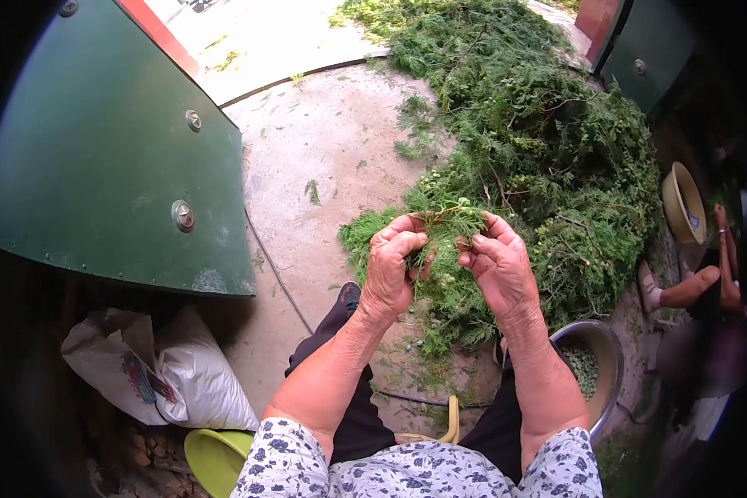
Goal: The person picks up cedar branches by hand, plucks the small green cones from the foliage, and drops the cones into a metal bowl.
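Between my two hands is a green cypress-like sprig, held up in front of the leafy pile. My left hand pinches its left side between thumb and fingers. At its right side, my right hand has thumb and forefinger closed on the sprig. Behind and below the hands spreads a large pile of cut evergreen branches. A metal basin beside my right leg holds many small pale-green cones or berries.
A green metal door stands at the left. Below it are a white sack and a yellow-green basin. A cable crosses the concrete floor. At the right sits another person, bare leg showing, near a tan basin.
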Demonstrator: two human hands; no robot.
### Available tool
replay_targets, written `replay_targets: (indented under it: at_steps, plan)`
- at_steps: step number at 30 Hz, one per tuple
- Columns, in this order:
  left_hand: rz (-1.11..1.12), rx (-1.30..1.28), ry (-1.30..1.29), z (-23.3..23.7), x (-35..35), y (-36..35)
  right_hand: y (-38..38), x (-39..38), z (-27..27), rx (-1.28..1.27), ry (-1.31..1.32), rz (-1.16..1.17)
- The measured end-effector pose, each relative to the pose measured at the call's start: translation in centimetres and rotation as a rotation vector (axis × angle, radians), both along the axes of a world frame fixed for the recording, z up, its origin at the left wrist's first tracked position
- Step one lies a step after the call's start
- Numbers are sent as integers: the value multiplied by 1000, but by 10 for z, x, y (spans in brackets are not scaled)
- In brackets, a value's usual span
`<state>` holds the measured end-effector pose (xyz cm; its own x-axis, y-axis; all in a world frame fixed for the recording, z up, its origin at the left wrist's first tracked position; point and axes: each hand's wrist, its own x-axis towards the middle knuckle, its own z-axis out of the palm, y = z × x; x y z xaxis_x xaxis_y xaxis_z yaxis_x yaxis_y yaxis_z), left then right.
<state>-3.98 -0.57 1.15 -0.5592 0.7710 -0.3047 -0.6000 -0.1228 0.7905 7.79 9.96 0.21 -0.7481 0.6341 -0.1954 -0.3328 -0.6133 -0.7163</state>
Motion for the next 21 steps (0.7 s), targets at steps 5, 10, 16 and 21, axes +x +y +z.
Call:
replay_targets:
  at_steps: [5, 10, 16, 21]
  plan:
    - [4, -22, 148, 0, 0, 0, 4, 2, -3, -88, 47, -15]
    - [-99, -97, 206, 0, 7, -1, 0, 2, 5, -51, -27, 4]
    - [-176, -82, 461, -7, 4, -2, 1, 5, 5, 30, -110, 21]
    - [-186, -22, 654, -12, 3, -5, 1, 5, 4, -58, -88, 78]
